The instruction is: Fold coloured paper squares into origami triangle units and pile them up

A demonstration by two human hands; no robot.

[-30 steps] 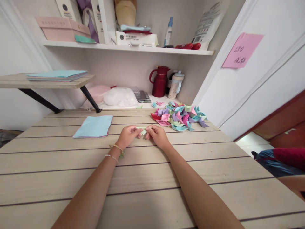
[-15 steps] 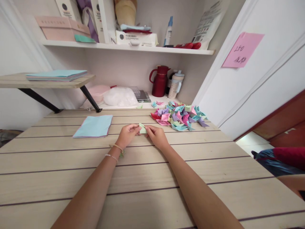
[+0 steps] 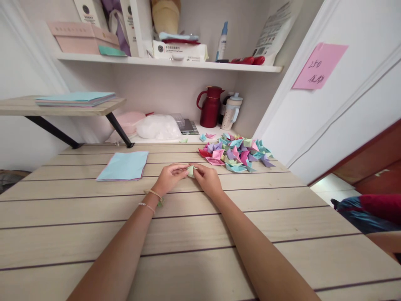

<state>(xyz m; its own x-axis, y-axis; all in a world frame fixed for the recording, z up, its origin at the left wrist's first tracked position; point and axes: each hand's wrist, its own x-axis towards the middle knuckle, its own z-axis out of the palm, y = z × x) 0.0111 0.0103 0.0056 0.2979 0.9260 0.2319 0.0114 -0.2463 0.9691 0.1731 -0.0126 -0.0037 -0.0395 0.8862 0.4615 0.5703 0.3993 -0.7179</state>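
Note:
Between my two hands is a small piece of folded light green paper (image 3: 191, 171), partly covered by my fingers. My left hand (image 3: 171, 176) pinches its left side, and my right hand (image 3: 206, 177) grips its right side. Two bracelets circle my left wrist. Just beyond my right hand lies a heap of folded paper boats (image 3: 236, 154) in pink, purple, blue and green. A stack of square paper (image 3: 123, 166), light blue on top, rests to the left of my left hand.
A small raised shelf (image 3: 109, 108) with more coloured paper (image 3: 75, 98) stands at the left. Along the back are a plastic bag (image 3: 158, 127), a red jug (image 3: 210, 107) and a cup (image 3: 232, 111). At the right edge, part of a person (image 3: 372, 211) shows.
The green paper has gone from a narrow strip held across both hands to a small squarish shape, then turned to a pointed one. My fingers shifted around it; my arms barely moved.

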